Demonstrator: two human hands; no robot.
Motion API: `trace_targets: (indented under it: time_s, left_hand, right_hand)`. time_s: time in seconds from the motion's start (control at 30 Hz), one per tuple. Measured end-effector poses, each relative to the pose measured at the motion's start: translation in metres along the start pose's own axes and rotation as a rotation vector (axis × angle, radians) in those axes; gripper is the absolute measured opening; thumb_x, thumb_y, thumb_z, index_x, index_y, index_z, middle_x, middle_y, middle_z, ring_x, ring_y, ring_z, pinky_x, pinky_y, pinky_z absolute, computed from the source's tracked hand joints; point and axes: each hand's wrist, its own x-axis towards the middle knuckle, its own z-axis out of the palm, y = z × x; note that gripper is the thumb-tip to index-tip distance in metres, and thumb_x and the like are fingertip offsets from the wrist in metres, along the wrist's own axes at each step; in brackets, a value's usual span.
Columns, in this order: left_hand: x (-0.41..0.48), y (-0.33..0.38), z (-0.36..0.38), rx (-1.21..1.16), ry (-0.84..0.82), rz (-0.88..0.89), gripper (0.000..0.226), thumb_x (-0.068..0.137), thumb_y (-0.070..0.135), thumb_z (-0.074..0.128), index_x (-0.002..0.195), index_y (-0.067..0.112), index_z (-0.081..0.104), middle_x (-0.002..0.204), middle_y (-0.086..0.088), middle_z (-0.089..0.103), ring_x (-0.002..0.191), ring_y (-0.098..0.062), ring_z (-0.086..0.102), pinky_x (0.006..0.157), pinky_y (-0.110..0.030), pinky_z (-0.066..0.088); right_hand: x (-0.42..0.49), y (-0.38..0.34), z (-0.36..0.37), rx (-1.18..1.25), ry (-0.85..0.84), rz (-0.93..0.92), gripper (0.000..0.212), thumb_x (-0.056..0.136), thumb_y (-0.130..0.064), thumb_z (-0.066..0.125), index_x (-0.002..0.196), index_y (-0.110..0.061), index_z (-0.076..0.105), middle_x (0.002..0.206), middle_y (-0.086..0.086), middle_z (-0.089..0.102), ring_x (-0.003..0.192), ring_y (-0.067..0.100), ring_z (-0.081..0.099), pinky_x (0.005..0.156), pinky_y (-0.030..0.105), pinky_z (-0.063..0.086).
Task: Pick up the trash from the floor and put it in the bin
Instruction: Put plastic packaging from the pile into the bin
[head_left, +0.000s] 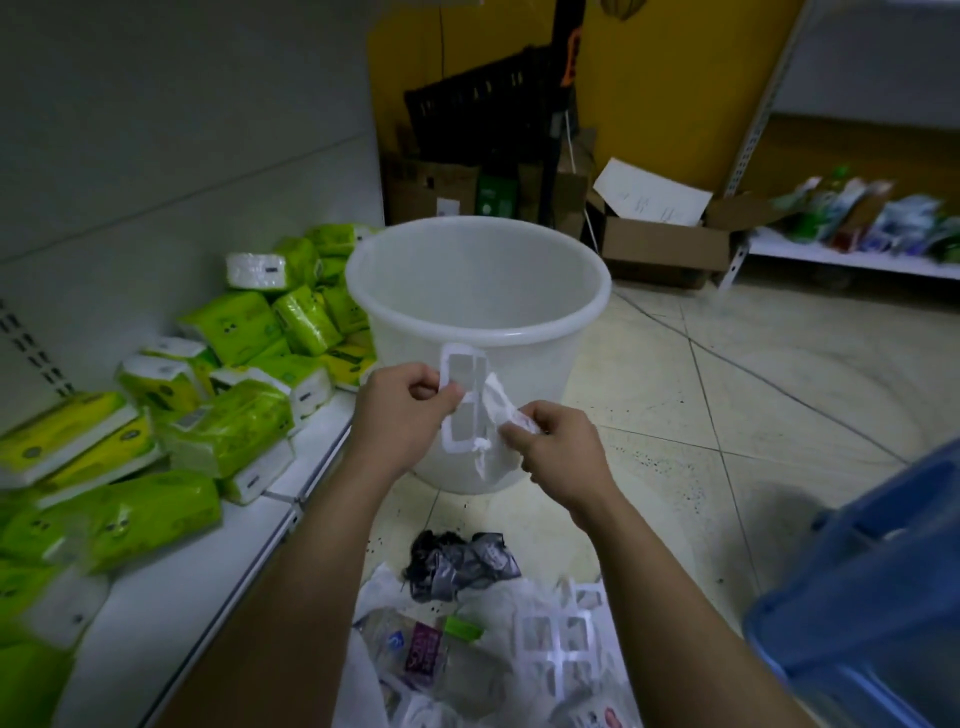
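Note:
A white translucent bin (478, 312) stands upright on the tiled floor ahead of me. In front of its near wall my left hand (402, 410) grips a white plastic frame (460, 402) with rectangular cut-outs. My right hand (558, 447) pinches a crumpled white wrapper (501, 415) that touches the frame. Both pieces are held below the bin's rim, outside it. On the floor under my forearms lies a pile of trash: a crumpled dark bag (460, 564), a plastic bottle (410, 649), clear wrappers and another white frame (558, 639).
A low white shelf (208, 561) on the left carries several green tissue packs (228, 431). Cardboard boxes (660, 244) and a dark crate stand behind the bin. A blue plastic container (872, 587) sits at the right. Another shelf with goods (857, 218) is far right.

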Motion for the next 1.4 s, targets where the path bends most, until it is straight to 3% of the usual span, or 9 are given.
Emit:
trace_targets:
  time_s: [0.2,0.33,0.47,0.67,0.77,0.93,1.13,1.27,1.4]
  left_hand:
    - [-0.007,-0.006,0.003,-0.096,-0.011,-0.057,0.012,0.081,0.02,0.072,0.074,0.011,0.069,0.074,-0.011,0.072,0.062,-0.016,0.062,0.062,-0.027,0.048]
    - [-0.011,-0.008,0.004,-0.118,0.001,-0.078,0.014,0.08,0.021,0.072,0.068,0.019,0.067,0.068,-0.002,0.07,0.056,-0.008,0.061,0.055,-0.024,0.046]
    - [-0.002,-0.004,-0.004,-0.145,0.093,-0.059,0.013,0.081,0.021,0.072,0.068,0.02,0.067,0.07,-0.005,0.07,0.059,-0.009,0.061,0.057,-0.022,0.047]
    - [0.015,0.007,-0.013,-0.013,0.009,-0.019,0.012,0.079,0.02,0.073,0.074,0.009,0.071,0.07,-0.009,0.069,0.063,-0.015,0.059,0.064,-0.027,0.046]
    - [0.023,0.018,-0.018,0.056,-0.006,0.02,0.011,0.081,0.017,0.07,0.075,0.008,0.072,0.07,-0.014,0.07,0.061,-0.018,0.059,0.064,-0.03,0.048]
    - [0.041,0.048,-0.023,0.021,0.0,0.06,0.019,0.083,0.018,0.067,0.07,0.005,0.07,0.069,-0.016,0.071,0.053,-0.015,0.051,0.059,-0.029,0.043]
    - [0.079,0.077,-0.027,-0.004,0.157,0.105,0.023,0.085,0.016,0.063,0.062,0.016,0.063,0.063,-0.007,0.07,0.031,-0.005,0.047,0.038,-0.016,0.04]
    - [0.1,0.074,-0.026,0.17,0.148,0.123,0.015,0.087,0.019,0.058,0.092,0.011,0.069,0.084,-0.013,0.074,0.07,-0.022,0.072,0.058,-0.036,0.059]
    - [0.11,0.06,-0.015,0.274,0.08,-0.013,0.063,0.087,0.032,0.061,0.14,0.005,0.039,0.14,-0.016,0.05,0.124,-0.032,0.053,0.105,-0.039,0.041]
  right_hand:
    - [-0.02,0.0,0.015,0.478,-0.373,0.148,0.017,0.088,-0.009,0.057,0.1,-0.003,0.067,0.083,0.011,0.067,0.067,0.018,0.06,0.057,0.03,0.051]
    - [-0.024,0.0,0.028,0.619,-0.441,0.188,0.022,0.088,-0.01,0.056,0.108,0.0,0.061,0.083,0.013,0.059,0.059,0.015,0.055,0.055,0.029,0.049]
    - [-0.026,0.008,0.024,0.389,-0.405,0.144,0.007,0.087,-0.006,0.057,0.081,-0.007,0.059,0.067,0.009,0.053,0.055,0.017,0.048,0.056,0.031,0.046]
    - [-0.029,0.015,0.004,-0.23,-0.614,0.183,0.003,0.083,-0.012,0.064,0.083,-0.01,0.066,0.082,0.009,0.063,0.07,0.018,0.058,0.061,0.026,0.05]
    - [-0.014,-0.004,-0.019,-0.223,-0.508,0.061,0.006,0.084,-0.015,0.064,0.081,-0.011,0.068,0.077,0.004,0.067,0.064,0.011,0.061,0.058,0.022,0.05]
    - [0.014,-0.048,-0.04,0.01,-0.018,-0.13,0.011,0.082,-0.019,0.061,0.076,-0.021,0.069,0.067,-0.003,0.069,0.056,0.009,0.063,0.051,0.026,0.054]
    - [0.064,-0.084,-0.057,0.103,0.143,-0.07,0.01,0.084,-0.017,0.058,0.079,-0.017,0.067,0.071,0.006,0.068,0.06,0.019,0.063,0.048,0.026,0.052]
    - [0.084,-0.091,-0.059,0.33,0.071,0.12,0.023,0.092,-0.017,0.057,0.113,-0.011,0.064,0.1,0.014,0.069,0.08,0.026,0.071,0.072,0.038,0.061]
    - [0.087,-0.089,-0.058,0.5,-0.039,0.166,0.061,0.093,-0.031,0.059,0.147,-0.025,0.032,0.144,0.009,0.042,0.104,0.021,0.056,0.092,0.045,0.053]
